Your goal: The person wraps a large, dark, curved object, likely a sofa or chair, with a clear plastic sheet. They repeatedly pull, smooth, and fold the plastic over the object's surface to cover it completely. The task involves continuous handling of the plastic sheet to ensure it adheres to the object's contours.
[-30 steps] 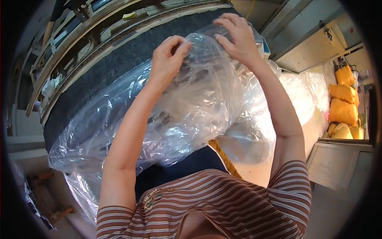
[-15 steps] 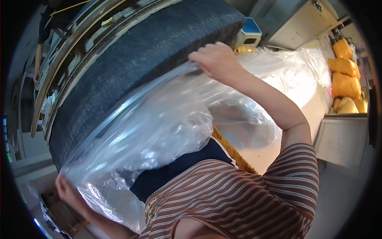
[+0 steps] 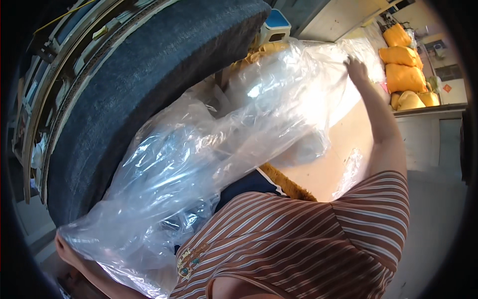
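A large clear plastic sheet [image 3: 194, 154], crumpled and glossy, stretches across in front of me from lower left to upper right. At the lower left my left hand [image 3: 62, 247] is closed on one edge of it. My right arm reaches far out to the upper right, where my right hand [image 3: 357, 72] is closed on another part of the plastic; its fingertips are partly lost in the glare. Behind the sheet stands a big dark blue fabric-covered furniture piece [image 3: 124, 89], curved in this view, its lower edge partly covered by the plastic.
Wooden frame rails [image 3: 55, 94] run along the furniture's far left side. A white stool with a blue top [image 3: 277, 22] stands beyond its right end. Several yellow-orange stuffed bundles [image 3: 406, 77] are piled on a cabinet [image 3: 423, 134] at the right. Brown fuzzy material [image 3: 294, 189] lies by my waist.
My right hand has swung away from the furniture's edge to the upper right, drawing the plastic along. My left hand has shifted slightly down and left, still holding its edge.
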